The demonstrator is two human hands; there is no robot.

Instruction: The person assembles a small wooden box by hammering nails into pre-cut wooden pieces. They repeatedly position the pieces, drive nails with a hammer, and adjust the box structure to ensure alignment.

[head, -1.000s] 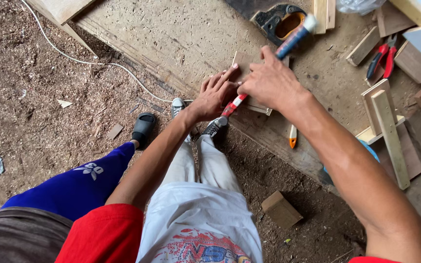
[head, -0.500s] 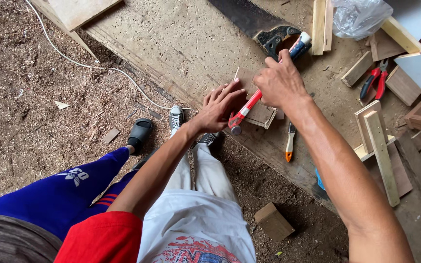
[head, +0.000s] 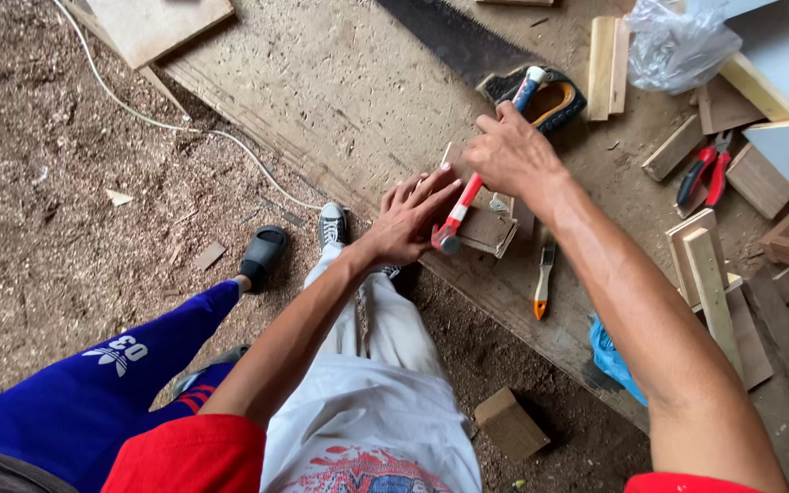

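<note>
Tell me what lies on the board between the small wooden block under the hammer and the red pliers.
In the head view, a brush and two upright wooden strips lie between the wooden block and the red pliers.

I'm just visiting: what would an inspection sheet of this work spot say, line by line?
Surface: large board lying on a sawdust-strewn floor.
Job's things: red-handled hammer, head low over a small wooden block.
Clutter: handsaw, red pliers, orange-handled brush, wood offcuts, plastic bag.
Hands: right hand grips the hammer handle; left hand rests beside the block, fingers spread.
Cables: white cord running across the floor.
Surroundings: another person's leg in blue trousers and a black sandal close by.
</note>
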